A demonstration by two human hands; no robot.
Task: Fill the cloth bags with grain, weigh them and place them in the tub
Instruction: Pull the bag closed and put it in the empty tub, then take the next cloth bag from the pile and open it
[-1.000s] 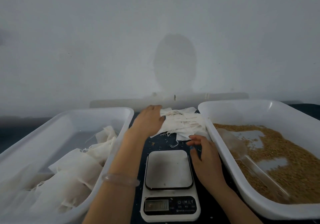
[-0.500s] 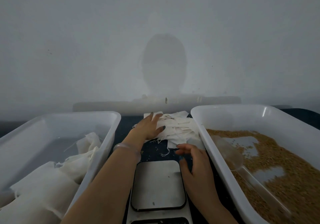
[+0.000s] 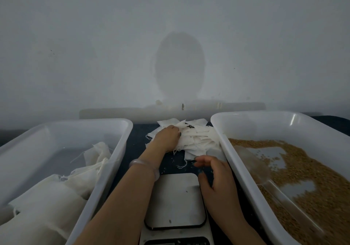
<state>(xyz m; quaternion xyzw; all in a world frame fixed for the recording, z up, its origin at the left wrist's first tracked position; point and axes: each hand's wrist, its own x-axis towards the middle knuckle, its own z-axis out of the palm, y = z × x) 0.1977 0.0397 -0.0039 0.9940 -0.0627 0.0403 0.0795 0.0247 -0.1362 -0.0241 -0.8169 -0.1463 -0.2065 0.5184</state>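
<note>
A pile of empty white cloth bags (image 3: pixel 200 140) lies on the dark table between two white tubs. My left hand (image 3: pixel 166 137) rests on the pile's left side, fingers curled into the top bags. My right hand (image 3: pixel 216 178) hovers at the pile's near edge, above the far right corner of the scale (image 3: pixel 176 201); its fingers are loosely bent and hold nothing. The left tub (image 3: pixel 124 133) holds several filled cloth bags (image 3: pixel 47 203). The right tub (image 3: pixel 223 142) holds brown grain (image 3: pixel 312 178) and a clear plastic scoop (image 3: pixel 251 163).
The scale's plate is bare apart from a few stray grains, and its display is cut off at the bottom edge. Loose grains dot the dark table (image 3: pixel 138 142) between the pile and the scale. A grey wall (image 3: pixel 170 36) stands right behind the tubs.
My left hand's fingers, spread flat on the pile before, have curled into the top bags. My right hand has stayed near the pile's front edge. The camera has tilted slightly.
</note>
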